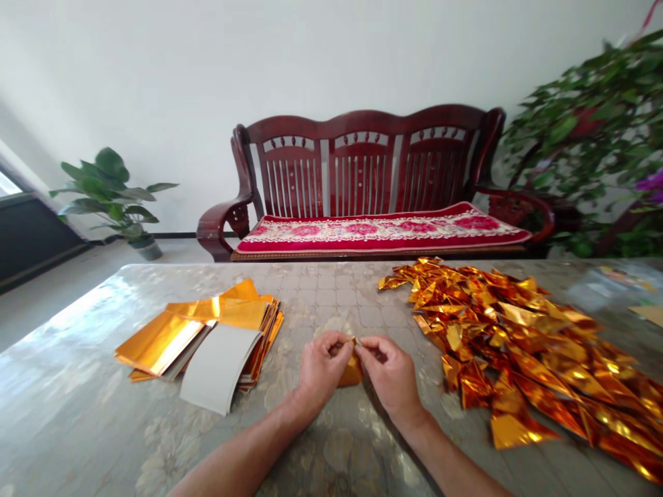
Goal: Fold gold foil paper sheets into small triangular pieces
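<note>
Near the middle of the table, my left hand [325,362] and my right hand [389,373] meet, each with thumb and fingers pinched together. Between them is a piece of gold foil paper [351,373], gripped at its upper edge. Its lower part shows below the fingertips, close to the tabletop; the fingers hide most of its shape. To the left lies a stack of gold foil sheets [170,336], with a grey-white sheet face [220,366] at its front. A large heap of folded gold foil pieces [518,331] spreads out to the right.
A patterned, shiny cover lies over the table [129,428]. Clear plastic packaging [611,286] sits at the far right. Behind the table stands a dark red wooden bench [357,172] with a floral cushion [383,228]. Potted plants [111,193] stand at both sides.
</note>
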Demonstrator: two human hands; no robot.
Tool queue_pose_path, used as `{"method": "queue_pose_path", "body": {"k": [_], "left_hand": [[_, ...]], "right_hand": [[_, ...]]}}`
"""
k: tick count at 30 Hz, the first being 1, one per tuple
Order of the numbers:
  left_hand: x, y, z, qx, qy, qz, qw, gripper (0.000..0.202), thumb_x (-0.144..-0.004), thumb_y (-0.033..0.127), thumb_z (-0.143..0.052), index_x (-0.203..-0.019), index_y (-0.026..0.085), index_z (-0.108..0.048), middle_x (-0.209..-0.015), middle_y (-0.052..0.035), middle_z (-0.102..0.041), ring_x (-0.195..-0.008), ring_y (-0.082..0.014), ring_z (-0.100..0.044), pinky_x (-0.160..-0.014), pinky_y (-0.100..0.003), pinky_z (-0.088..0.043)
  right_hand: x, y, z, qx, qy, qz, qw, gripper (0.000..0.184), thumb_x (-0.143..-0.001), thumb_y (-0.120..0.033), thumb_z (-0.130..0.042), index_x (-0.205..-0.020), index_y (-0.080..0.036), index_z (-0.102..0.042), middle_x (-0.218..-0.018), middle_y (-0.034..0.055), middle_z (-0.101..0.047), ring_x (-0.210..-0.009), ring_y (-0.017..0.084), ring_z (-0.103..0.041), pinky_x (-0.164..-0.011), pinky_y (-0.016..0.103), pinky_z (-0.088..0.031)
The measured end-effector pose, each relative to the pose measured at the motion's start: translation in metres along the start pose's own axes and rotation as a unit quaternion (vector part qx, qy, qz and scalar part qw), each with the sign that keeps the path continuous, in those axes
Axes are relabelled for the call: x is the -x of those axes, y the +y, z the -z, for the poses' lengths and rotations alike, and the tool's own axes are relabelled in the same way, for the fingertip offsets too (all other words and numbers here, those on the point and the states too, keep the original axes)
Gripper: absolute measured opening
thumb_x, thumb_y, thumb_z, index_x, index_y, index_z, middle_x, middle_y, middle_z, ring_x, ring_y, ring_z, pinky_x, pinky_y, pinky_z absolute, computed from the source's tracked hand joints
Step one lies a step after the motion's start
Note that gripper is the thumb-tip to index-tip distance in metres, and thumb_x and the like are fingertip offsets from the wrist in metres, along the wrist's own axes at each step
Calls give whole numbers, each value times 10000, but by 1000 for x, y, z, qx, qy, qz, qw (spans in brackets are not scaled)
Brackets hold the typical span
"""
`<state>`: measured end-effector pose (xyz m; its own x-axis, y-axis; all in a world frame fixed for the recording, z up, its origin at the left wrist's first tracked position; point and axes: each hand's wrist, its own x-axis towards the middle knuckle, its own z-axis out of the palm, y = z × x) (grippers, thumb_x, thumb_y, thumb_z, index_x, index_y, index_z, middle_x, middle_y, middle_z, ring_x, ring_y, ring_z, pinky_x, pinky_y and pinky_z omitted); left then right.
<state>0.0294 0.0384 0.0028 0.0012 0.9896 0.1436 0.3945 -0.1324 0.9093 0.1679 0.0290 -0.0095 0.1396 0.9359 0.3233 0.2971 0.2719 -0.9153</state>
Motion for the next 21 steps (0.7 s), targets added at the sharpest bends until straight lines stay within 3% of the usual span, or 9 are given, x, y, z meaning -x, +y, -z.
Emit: {"method": "queue_pose_path", "body": {"k": [4,8,15,21], "left_hand": [[-1,1,0,3,6,3,1000,228,-789,310,-549,-680,159,-681,-631,1,-655,-605,-132,-583,-578,-208,-417],[-1,-1,0,-4,4,8,1000,238,-810,316,-547,-696,162,-688,-649,2,-665,-630,-136,-597,-599,-214,-419],[0,-10,0,-4,-19,-10,1000,244,-870,312,-534,-773,169,-706,-710,0,-687,-690,-148,-612,-642,-224,-433],[1,-3,2,-57,-28,-22,998,310,-922,313,-482,-757,176,-707,-713,1,-685,-685,-140,-593,-655,-226,-412]], "right_hand": [[2,0,3,91,-5,119,989,139,-894,-243,-585,-842,-209,-709,-809,31,-700,-753,155,-655,-702,247,-507],[4,1,4,164,-17,191,968,176,-936,-205,-538,-961,-208,-712,-868,38,-712,-803,149,-673,-751,242,-510],[6,2,8,247,-42,246,936,260,-976,-196,-478,-1094,-211,-709,-905,52,-726,-798,145,-695,-759,228,-526],[8,4,6,314,-48,279,906,334,-973,-140,-431,-1201,-185,-671,-956,78,-727,-830,175,-693,-712,249,-533]]}}
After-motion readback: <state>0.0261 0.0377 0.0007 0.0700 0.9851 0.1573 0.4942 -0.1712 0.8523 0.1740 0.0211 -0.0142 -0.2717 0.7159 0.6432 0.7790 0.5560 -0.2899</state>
